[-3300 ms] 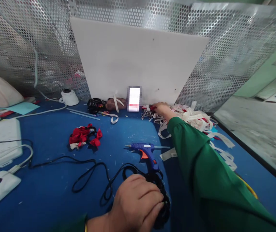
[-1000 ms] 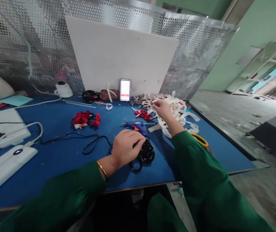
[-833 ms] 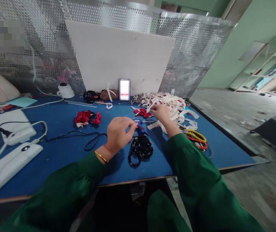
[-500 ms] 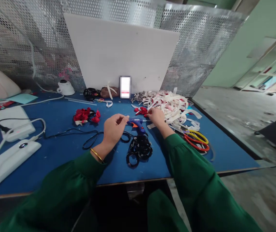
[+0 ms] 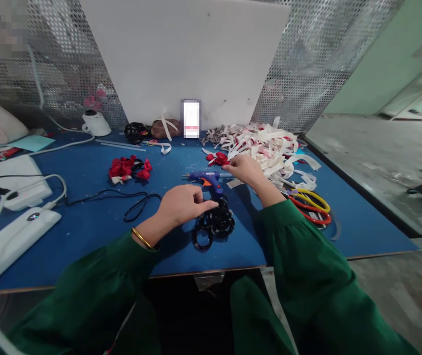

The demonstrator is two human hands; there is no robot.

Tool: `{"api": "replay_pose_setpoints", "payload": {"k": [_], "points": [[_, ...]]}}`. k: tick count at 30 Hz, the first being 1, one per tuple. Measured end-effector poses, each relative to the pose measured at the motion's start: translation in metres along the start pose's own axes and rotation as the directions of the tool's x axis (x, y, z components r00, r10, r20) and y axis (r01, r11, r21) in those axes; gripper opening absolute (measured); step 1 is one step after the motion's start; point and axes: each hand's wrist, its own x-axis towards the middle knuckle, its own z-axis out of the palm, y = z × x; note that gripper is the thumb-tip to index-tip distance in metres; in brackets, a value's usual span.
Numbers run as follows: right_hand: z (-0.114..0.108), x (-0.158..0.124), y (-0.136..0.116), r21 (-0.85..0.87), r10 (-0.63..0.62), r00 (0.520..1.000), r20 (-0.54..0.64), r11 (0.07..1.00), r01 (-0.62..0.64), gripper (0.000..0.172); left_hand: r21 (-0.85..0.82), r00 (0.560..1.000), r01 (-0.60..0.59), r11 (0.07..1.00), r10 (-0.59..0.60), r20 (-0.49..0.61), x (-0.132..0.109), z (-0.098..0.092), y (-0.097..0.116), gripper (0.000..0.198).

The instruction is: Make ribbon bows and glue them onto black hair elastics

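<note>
My left hand (image 5: 183,203) hovers over the left edge of a pile of black hair ties (image 5: 218,222). Its thumb stretches out toward them, apart from the curled fingers, and nothing shows in its grasp. Farther back, my right hand (image 5: 247,170) pinches the near edge of a red fabric flower (image 5: 218,159) in a small red cluster; the fingertips partly hide the grip. Between the hands a blue glue gun (image 5: 212,182) with an orange trigger lies on its side, nozzle pointing left. Its handle reaches down to the hair ties.
White and cream ribbon strips (image 5: 266,148) are heaped at the back right, near scissors with yellow and red handles (image 5: 316,209). More red flowers (image 5: 124,169) lie on the left of the blue table (image 5: 95,231). A phone (image 5: 191,118) leans on a white board; a black cable (image 5: 99,196) crosses the table.
My left hand has moved from the glue gun's nozzle down and right to the hair ties, and its pinch has opened. My right hand stays at the red flower. The view has tilted down.
</note>
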Motion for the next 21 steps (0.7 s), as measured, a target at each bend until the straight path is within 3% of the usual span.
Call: {"api": "replay_pose_setpoints", "payload": {"k": [2, 3, 5, 8, 10, 13, 15, 17, 21], "points": [[-0.003, -0.01, -0.012, 0.104, -0.057, 0.966, 0.251, 0.994, 0.032, 0.042, 0.015, 0.995, 0.027, 1.0, -0.028, 0.1, 0.0, 0.0, 0.0, 0.041], [-0.002, -0.015, -0.019, 0.12, -0.081, 0.946, 0.315, 0.992, 0.045, 0.046, 0.011, 0.991, 0.031, 0.999, -0.032, 0.128, 0.0, 0.0, 0.0, 0.036], [0.002, -0.023, -0.029, 0.042, -0.083, 0.946, 0.315, 0.996, 0.073, 0.052, -0.022, 0.988, 0.038, 0.999, -0.034, 0.152, 0.0, 0.0, -0.001, 0.027], [0.014, -0.028, -0.036, 0.015, -0.033, 0.969, 0.243, 0.999, 0.03, 0.047, -0.113, 0.989, 0.054, 0.992, -0.037, 0.145, 0.001, 0.001, -0.003, 0.02], [0.02, -0.027, -0.035, 0.199, 0.011, 0.951, 0.31, 0.977, -0.076, 0.04, -0.187, 0.992, 0.056, 0.981, -0.034, 0.122, 0.002, 0.001, -0.005, 0.019], [0.023, -0.024, -0.032, 0.555, 0.036, 0.918, 0.395, 0.787, -0.27, 0.03, -0.32, 0.997, 0.066, 0.945, -0.051, 0.054, 0.004, 0.0, -0.007, 0.022], [0.02, -0.025, -0.032, 0.658, 0.04, 0.924, 0.38, 0.69, -0.3, 0.022, -0.463, 0.995, 0.085, 0.882, -0.095, 0.002, 0.004, -0.002, -0.006, 0.025], [0.015, -0.029, -0.035, 0.704, 0.035, 0.942, 0.333, 0.655, -0.273, 0.015, -0.632, 0.988, 0.11, 0.767, -0.151, -0.011, 0.005, -0.004, -0.006, 0.026], [0.005, -0.042, -0.037, 0.879, 0.033, 0.996, 0.081, 0.469, -0.087, 0.024, -0.856, 0.986, 0.136, 0.498, -0.15, 0.069, 0.005, -0.007, -0.005, 0.027]]}}
